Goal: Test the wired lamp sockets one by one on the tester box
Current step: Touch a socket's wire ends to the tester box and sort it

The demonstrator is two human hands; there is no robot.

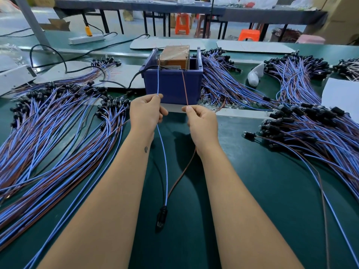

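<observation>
**Blue and brown leads held up to the tester box**

Green tabletop (252, 171), seen from the head camera. Both forearms reach forward over it toward a dark blue bin (172, 86) that stands at mid-table. Inside the bin sits a brown, tape-wrapped tester box (175, 54); a black power cord (134, 78) runs into the bin from the left.

Left hand (145, 113) — fingers curled, pinching a blue wire (164, 162) between thumb and forefinger. Above the pinch the wire rises straight to the bin's top edge, on the left side. Right hand (202, 123) — likewise curled, pinching a brown wire (182, 175) whose upper run goes up to the bin's top edge on the right. Whether the bare ends touch contacts there cannot be told.

Below the hands the two wires hang down and meet at one black lamp socket (161, 216), which lies near the bottom of the view between the forearms, close over the tabletop; contact with it is unclear.

Left of the bin: a wide heap of wired sockets (58, 123), blue and brown leads fanned out, black socket heads bunched at the far end. Right of the bin: more such bundles (310, 133), some just beside the bin wall, others spread toward the right edge.

A white power strip (86, 38) with an orange plug lies far back on the left. Orange plastic stools (182, 23) stand beyond, under another table.
</observation>
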